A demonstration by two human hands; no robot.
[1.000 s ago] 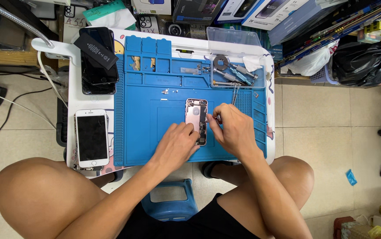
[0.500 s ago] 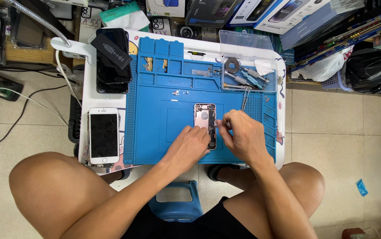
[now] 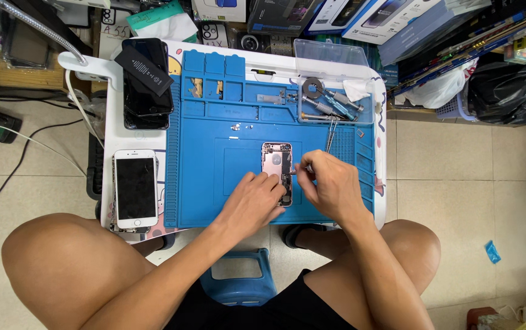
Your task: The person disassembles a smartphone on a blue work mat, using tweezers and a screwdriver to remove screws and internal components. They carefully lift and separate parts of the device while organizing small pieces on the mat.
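The right hand has its grip pinched on a thin tool, tip at the right edge of the opened phone; the left hand lies fingers-down on the phone's lower half, grip pressed flat to steady it rather than closed round it. Both forearms rise from 6 o'clock, wrists bent inward so the hands meet over the phone, which lies at the centre of the blue mat on the white desk.

At 12 o'clock, beyond the desk, flat boxes in dark and white lie stacked; a black bag sits at 2 o'clock. A clear tray at 1 o'clock holds several screwdrivers.

Three more phones show: one white-framed phone at 9 o'clock, and two dark phones stacked at 10 o'clock, the top one tilted
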